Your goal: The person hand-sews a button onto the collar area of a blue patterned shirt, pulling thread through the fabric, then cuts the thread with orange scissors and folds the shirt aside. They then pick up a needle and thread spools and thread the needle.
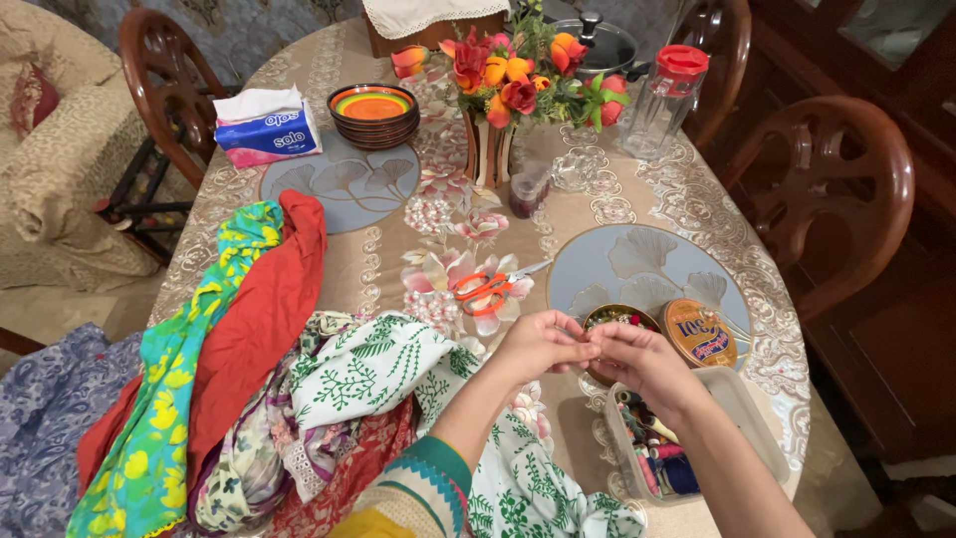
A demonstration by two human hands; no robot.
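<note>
We're holding both hands together over the worktop (637,214), just above the open round tin (615,319). Left hand (543,344) and right hand (637,359) are pinching fingertips together w/ narrow grip; whatever's between them is too small to tell. Tin lid (699,333) is lying beside the tin. Thread box (687,438) is sitting under right wrist; scissors (486,288) nearby, fabrics (368,374) at left.
</note>
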